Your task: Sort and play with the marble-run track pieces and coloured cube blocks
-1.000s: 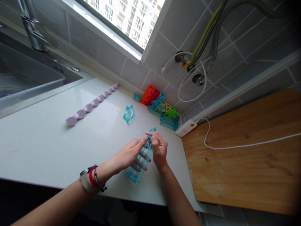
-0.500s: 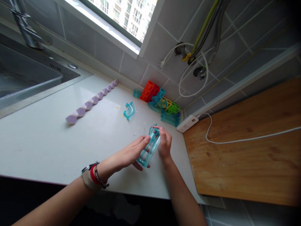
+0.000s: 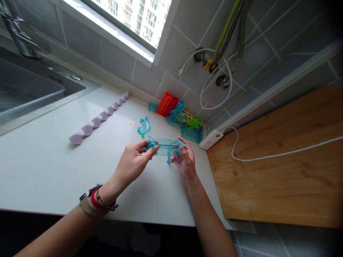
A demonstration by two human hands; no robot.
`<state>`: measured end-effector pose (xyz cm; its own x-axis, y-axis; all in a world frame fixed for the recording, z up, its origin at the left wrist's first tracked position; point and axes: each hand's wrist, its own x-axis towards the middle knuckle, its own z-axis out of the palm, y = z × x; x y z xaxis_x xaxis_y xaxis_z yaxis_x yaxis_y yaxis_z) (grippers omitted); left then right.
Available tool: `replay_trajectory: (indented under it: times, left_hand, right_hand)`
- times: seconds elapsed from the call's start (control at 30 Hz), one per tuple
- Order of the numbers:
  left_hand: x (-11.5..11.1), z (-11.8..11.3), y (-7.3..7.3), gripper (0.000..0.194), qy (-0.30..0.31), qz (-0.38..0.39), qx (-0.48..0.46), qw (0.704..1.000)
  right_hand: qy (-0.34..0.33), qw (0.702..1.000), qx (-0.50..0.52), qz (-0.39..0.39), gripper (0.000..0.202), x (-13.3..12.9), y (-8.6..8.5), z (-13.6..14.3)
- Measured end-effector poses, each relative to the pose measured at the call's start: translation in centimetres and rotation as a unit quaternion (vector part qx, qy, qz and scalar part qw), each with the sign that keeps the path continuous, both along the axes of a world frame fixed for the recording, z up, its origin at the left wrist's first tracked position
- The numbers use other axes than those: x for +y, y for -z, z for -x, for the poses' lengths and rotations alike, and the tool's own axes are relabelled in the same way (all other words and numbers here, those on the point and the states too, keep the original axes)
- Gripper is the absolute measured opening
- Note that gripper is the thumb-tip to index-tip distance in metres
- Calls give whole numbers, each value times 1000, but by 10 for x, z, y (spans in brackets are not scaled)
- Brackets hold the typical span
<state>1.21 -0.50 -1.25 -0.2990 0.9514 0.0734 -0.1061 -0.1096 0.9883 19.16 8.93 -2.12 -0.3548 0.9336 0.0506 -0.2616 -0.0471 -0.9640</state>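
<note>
A clear blue plastic track piece [image 3: 164,147] is held level between both hands above the white counter. My left hand [image 3: 134,157] pinches its left end with thumb and fingers. At the right end, my right hand [image 3: 185,161] has its fingers closed on the piece. A curved clear blue part [image 3: 171,152] shows close to my right fingers; whether it is joined to the long piece cannot be made out. Another curved blue piece [image 3: 145,126] lies on the counter beyond my left hand.
Red blocks [image 3: 166,104], green blocks [image 3: 194,122] and clear blue parts stand along the tiled wall. A lilac folded strip [image 3: 100,119] lies left, near the sink [image 3: 29,91]. A white power strip [image 3: 211,139] touches the wooden board [image 3: 273,167] at right.
The blue track piece has turned from steeply slanted to nearly level. My left hand has moved up and left to its left end, and its fingers have closed on it.
</note>
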Motion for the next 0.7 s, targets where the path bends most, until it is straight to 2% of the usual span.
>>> replay_trajectory:
  times: [0.1, 0.27, 0.4, 0.53, 0.6, 0.63, 0.7]
  left_hand:
    - [-1, 4, -4, 35, -9, 12, -7, 1000]
    - [-3, 3, -10, 35, -27, 16, -8, 999]
    - [-3, 1, -10, 35, -35, 20, -7, 999]
    - [-1, 1, -7, 42, -19, 48, -61, 997]
    - [0, 1, -5, 47, -11, 70, -81, 994]
    - [1, 1, -4, 48, -8, 77, -84, 993]
    - [2, 1, -3, 48, -5, 84, -84, 993]
  right_hand:
    - [-26, 999, -25, -25, 61, 2, 1, -3]
    - [-35, 998, -45, -40, 55, 7, 4, -6]
    - [-30, 997, -49, -49, 54, 8, 5, -6]
    - [3, 992, -90, -85, 54, 7, 9, -3]
    - [79, 973, -147, -161, 54, 5, 10, -3]
    - [125, 951, -183, -217, 56, 4, 9, -3]
    - [187, 885, -250, -345, 59, 1, 5, -4]
